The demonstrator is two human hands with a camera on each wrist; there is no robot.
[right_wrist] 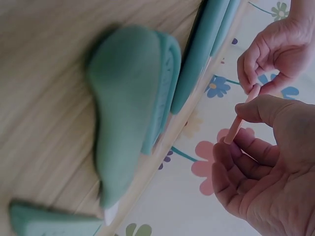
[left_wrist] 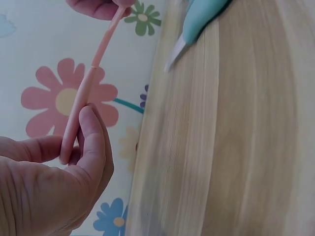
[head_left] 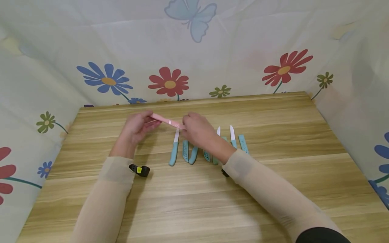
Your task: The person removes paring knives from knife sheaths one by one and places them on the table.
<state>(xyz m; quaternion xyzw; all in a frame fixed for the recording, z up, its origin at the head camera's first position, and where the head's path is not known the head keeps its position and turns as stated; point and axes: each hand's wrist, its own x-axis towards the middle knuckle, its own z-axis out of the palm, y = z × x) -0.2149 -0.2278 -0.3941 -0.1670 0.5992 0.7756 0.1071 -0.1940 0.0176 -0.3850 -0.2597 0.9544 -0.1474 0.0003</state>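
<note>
A slim pink knife [head_left: 159, 117], with a matching pink sheath [head_left: 176, 124] in line over its blade end, is held above the table between both hands. My left hand [head_left: 136, 127] pinches the handle's end between thumb and fingers, as the left wrist view shows at the knife handle [left_wrist: 78, 105]. At the other end, my right hand [head_left: 199, 131] grips the sheath with thumb and fingers. In the right wrist view the sheath's tip [right_wrist: 233, 132] pokes out past the thumb. The blade itself is mostly hidden.
Below lie a blue-handled knife [head_left: 174, 152], a blue sheath [head_left: 185, 151], another blue knife [head_left: 193, 155] and a green-handled knife [head_left: 215, 160]. Farther right are a blue knife with a bare white blade [head_left: 232, 133] and a sheath [head_left: 243, 143]. Flowered cloth [head_left: 237, 60] encloses the wooden table [head_left: 182, 202].
</note>
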